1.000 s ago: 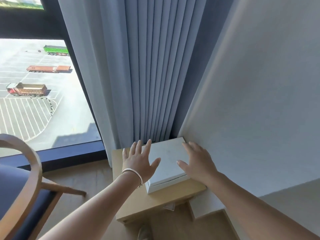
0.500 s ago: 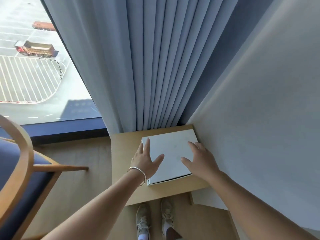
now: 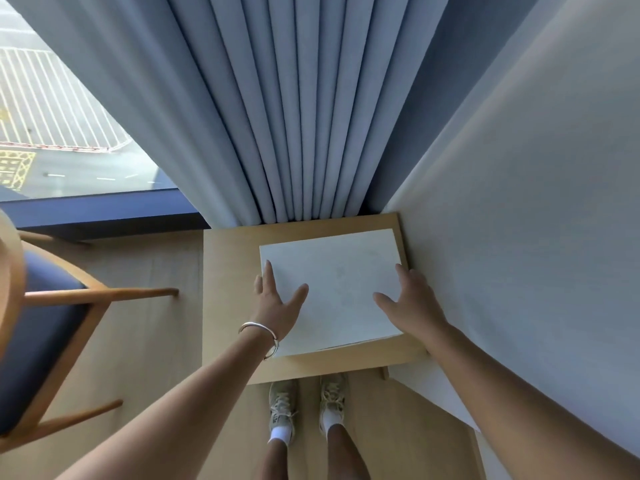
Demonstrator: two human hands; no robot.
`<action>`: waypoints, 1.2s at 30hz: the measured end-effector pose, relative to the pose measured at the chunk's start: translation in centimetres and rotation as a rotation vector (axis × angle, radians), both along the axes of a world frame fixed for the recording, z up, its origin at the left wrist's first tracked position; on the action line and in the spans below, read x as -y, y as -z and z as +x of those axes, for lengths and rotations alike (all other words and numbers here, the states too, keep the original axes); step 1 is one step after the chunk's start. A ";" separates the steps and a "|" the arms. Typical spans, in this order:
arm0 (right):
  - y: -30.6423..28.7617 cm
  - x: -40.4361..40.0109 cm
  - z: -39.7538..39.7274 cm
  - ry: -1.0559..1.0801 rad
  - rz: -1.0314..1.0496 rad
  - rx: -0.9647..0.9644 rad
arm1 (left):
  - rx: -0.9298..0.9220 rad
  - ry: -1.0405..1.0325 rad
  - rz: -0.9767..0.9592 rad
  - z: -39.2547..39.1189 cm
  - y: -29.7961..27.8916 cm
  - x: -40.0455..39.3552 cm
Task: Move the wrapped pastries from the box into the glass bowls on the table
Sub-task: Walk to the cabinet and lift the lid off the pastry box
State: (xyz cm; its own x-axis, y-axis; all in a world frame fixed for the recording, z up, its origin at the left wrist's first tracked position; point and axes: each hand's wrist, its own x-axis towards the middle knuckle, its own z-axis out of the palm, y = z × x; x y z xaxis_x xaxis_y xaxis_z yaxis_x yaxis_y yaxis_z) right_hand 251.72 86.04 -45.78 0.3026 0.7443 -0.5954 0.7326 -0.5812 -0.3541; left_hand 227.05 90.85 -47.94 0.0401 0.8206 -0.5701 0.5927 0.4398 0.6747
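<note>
A flat white box [image 3: 336, 285] with its lid closed lies on a small light-wood side table [image 3: 228, 289] in the corner. My left hand [image 3: 277, 303], with a silver bangle on the wrist, rests at the box's left edge, thumb on the lid and fingers spread down the side. My right hand [image 3: 412, 303] lies at the box's right edge, thumb on the lid, fingers apart. Neither hand has lifted the box. No pastries and no glass bowls are in view.
Grey-blue curtains [image 3: 294, 116] hang right behind the table. A white wall [image 3: 519, 202] runs along its right side. A wooden chair with a blue seat [image 3: 45, 327] stands at the left. My feet [image 3: 308, 407] stand on the wood floor below the table's near edge.
The view has tilted down and closer, so the box is now seen from above. Both hands have stayed at the box's left and right edges.
</note>
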 end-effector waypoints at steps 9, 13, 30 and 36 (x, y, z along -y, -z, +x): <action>2.2 -0.5 0.4 0.030 0.021 -0.136 | -0.005 -0.068 0.014 -0.1 0.7 0.3; 2.0 -0.5 0.3 0.038 0.041 -0.144 | -0.022 -0.116 -0.030 0.1 0.5 0.2; -6.2 -1.8 -3.6 -0.028 0.139 -0.083 | 0.005 -0.211 0.099 -3.6 -7.2 1.7; -9.4 -3.9 -8.4 -0.141 0.193 -0.069 | 0.046 -0.372 0.198 -7.9 -10.1 3.0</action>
State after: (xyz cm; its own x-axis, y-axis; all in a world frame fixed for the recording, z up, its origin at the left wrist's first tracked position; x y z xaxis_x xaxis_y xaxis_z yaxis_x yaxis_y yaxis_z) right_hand 243.31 89.96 -36.36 0.1511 0.8782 -0.4539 0.7720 -0.3916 -0.5006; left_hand 219.16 87.86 -37.80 -0.2576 0.8775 -0.4044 0.3859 0.4772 0.7896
